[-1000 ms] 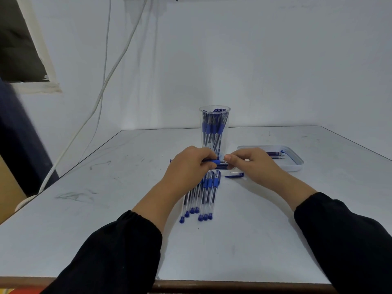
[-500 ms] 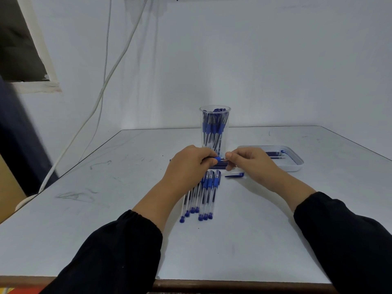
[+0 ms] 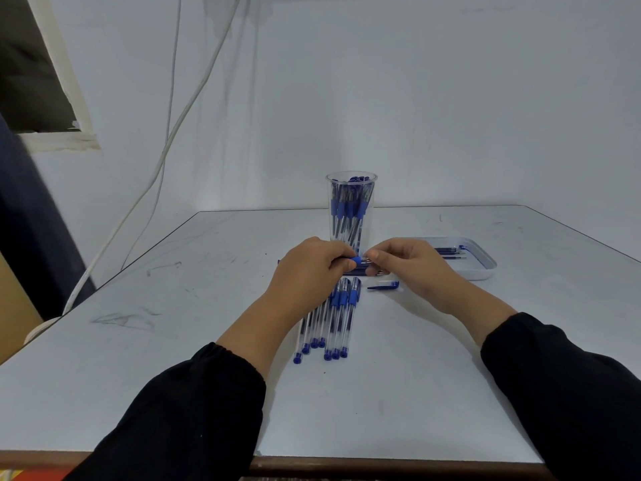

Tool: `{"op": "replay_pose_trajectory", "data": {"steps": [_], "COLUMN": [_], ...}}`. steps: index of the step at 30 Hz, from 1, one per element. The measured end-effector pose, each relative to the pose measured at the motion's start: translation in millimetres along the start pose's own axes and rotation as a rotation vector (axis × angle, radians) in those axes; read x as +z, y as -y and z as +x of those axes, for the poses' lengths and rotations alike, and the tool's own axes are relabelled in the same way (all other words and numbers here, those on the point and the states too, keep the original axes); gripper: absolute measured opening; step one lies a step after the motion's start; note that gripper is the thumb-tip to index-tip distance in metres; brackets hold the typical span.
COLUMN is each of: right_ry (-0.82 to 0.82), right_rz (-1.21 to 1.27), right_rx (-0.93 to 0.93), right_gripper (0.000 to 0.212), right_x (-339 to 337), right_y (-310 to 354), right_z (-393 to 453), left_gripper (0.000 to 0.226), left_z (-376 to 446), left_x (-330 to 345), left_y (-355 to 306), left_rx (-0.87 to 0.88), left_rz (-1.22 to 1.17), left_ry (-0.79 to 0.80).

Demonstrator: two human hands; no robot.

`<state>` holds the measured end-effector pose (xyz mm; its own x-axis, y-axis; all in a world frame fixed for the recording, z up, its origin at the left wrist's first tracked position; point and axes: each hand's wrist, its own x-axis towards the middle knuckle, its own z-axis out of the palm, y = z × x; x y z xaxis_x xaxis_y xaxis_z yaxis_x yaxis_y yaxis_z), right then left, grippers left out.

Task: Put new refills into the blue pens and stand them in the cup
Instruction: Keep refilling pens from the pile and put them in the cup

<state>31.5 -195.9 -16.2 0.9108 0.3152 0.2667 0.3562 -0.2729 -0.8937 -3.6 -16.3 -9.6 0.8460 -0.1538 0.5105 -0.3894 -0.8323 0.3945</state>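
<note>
We hold one blue pen level, just in front of the clear cup, with both hands meeting over it. Our left hand wraps its curled fingers round the barrel up to the blue grip, and our right hand pinches the metal end with thumb and forefinger; whether that end is the tip or a bare refill is too small to tell. We judge this to be the seating of the refill or the tip.

To do it well, we keep the barrel still in the left hand and let only the right hand's fingertips work, pushing or turning straight along the pen's axis so the thin refill does not bend. We keep the pen low over the worktop, so anything that slips lands close by.

The loose blue cap lies just right of the row of pens in front of the cup, ready to go back on. More refills lie in the white tray to the cup's right. The cup already stands well filled with pens.
</note>
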Motion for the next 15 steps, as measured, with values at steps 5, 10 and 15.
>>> {"op": "replay_pose_trajectory", "data": {"steps": [5,10,15], "right_ry": [0.000,-0.017,-0.014], "right_rz": [0.034,-0.031,-0.019], "right_rx": [-0.011,-0.036,0.018], "right_gripper": [0.005,0.021,0.011], "right_x": [-1.7,-2.8,-1.0], "right_y": [-1.7,0.2,1.1], "right_z": [0.6,0.0,0.3], "left_gripper": [0.019,0.019,0.019], "left_z": [-0.7,-0.8,-1.3], "left_x": [-0.6,-1.4,-1.9], "left_y": [-0.5,-1.1,-1.8], "left_rx": [0.004,-0.004,-0.008], "left_rz": [0.014,0.016,0.017], "left_ry": [0.007,0.003,-0.002]}}
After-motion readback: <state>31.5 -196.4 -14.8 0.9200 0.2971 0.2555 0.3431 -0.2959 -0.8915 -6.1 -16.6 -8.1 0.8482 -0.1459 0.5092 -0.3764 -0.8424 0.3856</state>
